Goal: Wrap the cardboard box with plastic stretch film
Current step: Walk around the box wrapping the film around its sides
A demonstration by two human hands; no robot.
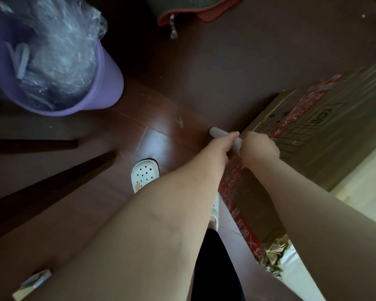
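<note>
Purple bucket upper left, stuffed with crumpled clear plastic. White perforated clog on dark wood floor (glossy patch nearby). Red-edged mat at top.

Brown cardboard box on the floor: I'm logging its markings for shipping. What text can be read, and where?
Brown cardboard box, dark print on its top face: motion-blurred, unreadable.
Red printed band down its side: large white characters, upside down, not legible.
No other text shows.

Cardboard box lettering (red and black) is too blurred.
</note>
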